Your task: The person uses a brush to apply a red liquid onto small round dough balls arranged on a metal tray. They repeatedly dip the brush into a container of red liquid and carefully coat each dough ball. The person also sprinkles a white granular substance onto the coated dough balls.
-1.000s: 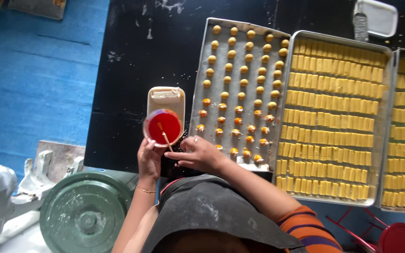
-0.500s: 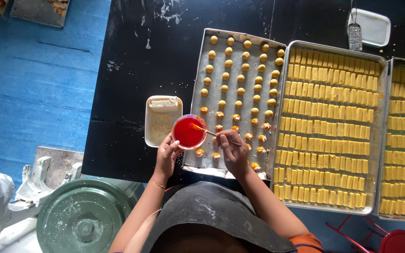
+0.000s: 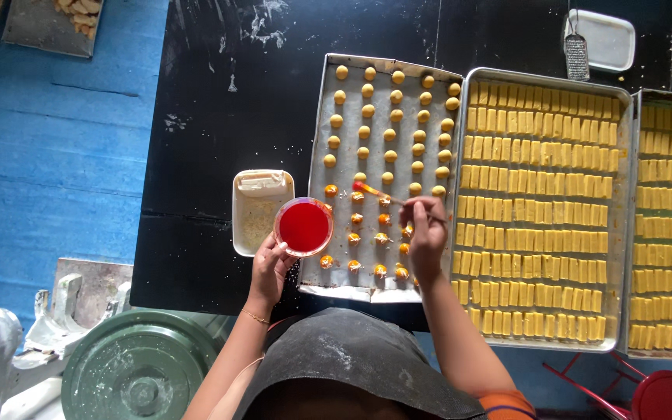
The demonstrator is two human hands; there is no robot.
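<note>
Black painted counter [image 3: 274, 101], broad and flour-smudged, carrying everything. At three o'clock, two large metal trays of pale yellow dough bars [image 3: 546, 210], packed in tight rows. At centre, long grey metal baking tray [image 3: 316, 179] holding rows of small round yellow dough balls [image 3: 390, 134]; lower rows, toward six o'clock, already glossy orange, upper rows toward twelve o'clock matte and bare. At seven o'clock off the counter, round green lid [image 3: 138, 373]. At nine o'clock of the tray, cream rectangular plastic tub [image 3: 260, 206].

Left hand [image 3: 270, 268] closed around the underside of a small clear bowl of red glaze [image 3: 303, 226], held just over the tray's left rim. Right hand [image 3: 423, 233] pinched shut on a thin brush with a red-tipped head [image 3: 371, 190], tip resting among the balls at the boundary row.

Best handled, by judgement: bowl kept level and close to the working row to limit drips; brush loaded lightly; each ball dabbed on its crown only, working row by row toward twelve o'clock, no glaze pooling on bare metal.
</note>
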